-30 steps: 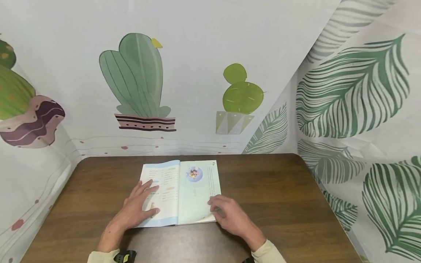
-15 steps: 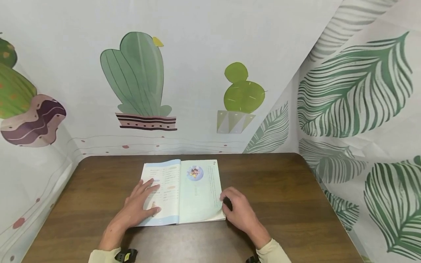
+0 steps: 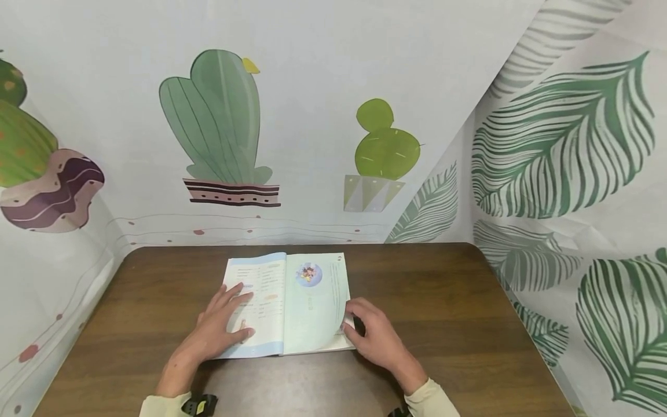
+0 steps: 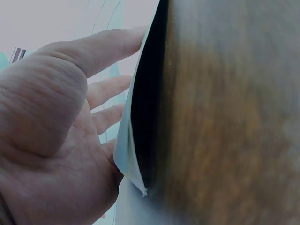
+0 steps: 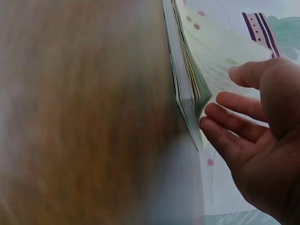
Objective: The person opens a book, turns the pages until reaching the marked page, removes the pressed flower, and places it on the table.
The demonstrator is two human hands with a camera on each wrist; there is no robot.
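An open book [image 3: 312, 313] lies on the wooden table, its left page white with blue bands and its right page pale green with a round picture. My left hand [image 3: 213, 330] rests on the left page with fingers spread; the left wrist view shows its palm [image 4: 51, 136] beside the book's lower edge. At the right page's outer edge is my right hand [image 3: 375, 336], fingers bent loosely. That page's lower right corner curls up, baring pages beneath. In the right wrist view the fingertips [image 5: 211, 112] are right at the lifted page edge, thumb apart from them.
The brown table [image 3: 443, 301] extends around the book and meets a white wall cloth [image 3: 312, 116] printed with cacti behind it. A leaf-patterned cloth [image 3: 563, 145] hangs at the right. Each wrist wears a black strap.
My right hand slid off the right page's lower corner to the right, then came back slightly left to its edge. The page corner now curls up more. The left hand stays put.
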